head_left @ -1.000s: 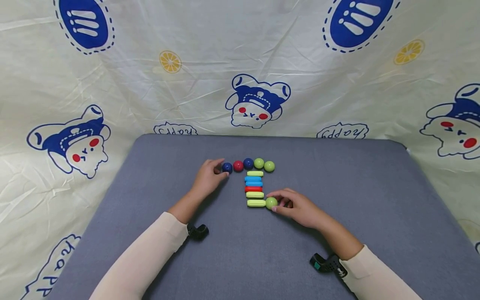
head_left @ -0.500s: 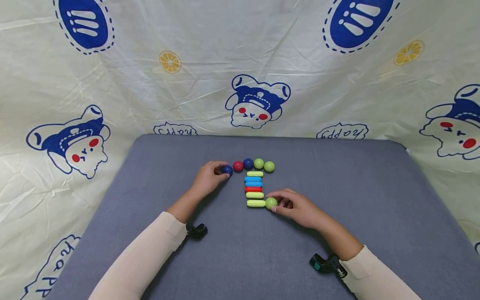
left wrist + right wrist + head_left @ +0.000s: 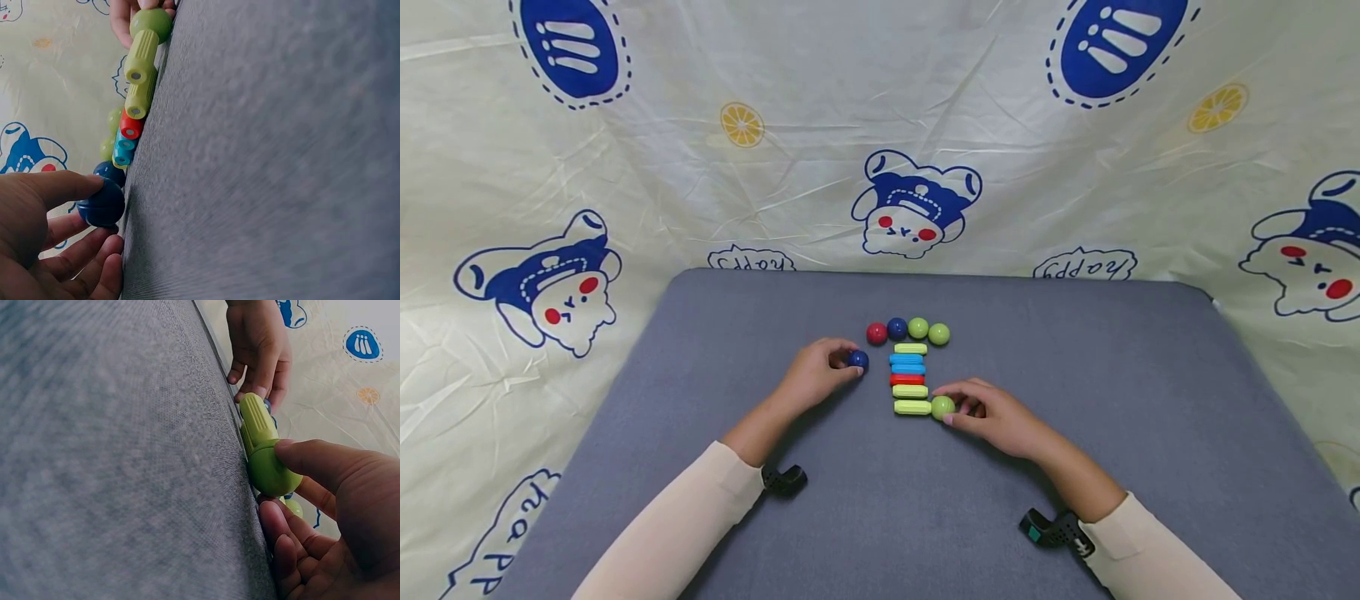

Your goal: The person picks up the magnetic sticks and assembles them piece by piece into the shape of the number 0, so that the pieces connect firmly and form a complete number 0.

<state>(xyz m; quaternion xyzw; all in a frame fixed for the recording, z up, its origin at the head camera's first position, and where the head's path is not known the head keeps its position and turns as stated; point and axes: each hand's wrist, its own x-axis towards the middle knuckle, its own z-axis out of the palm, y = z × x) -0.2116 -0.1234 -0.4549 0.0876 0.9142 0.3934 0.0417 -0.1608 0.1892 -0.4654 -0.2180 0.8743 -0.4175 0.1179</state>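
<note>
My left hand pinches a dark blue ball between thumb and fingers, left of the column of rods. My right hand holds a green ball by thumb and fingers. That ball sits against the right end of the nearest yellow-green rod. Beyond this rod lie another yellow-green rod, a red rod, blue rods and a far yellow-green rod, stacked crosswise in a column. Past them a red ball, a blue ball and two green balls form a row.
All of it lies on a grey cloth-covered table. Behind the table's far edge hangs a pale printed sheet. A black wrist camera sits at the left cuff, and another black wrist camera at the right.
My left hand has taken the dark blue ball from the left end of the ball row and drawn it nearer, beside the rods. My right hand stays in place on the green ball.
</note>
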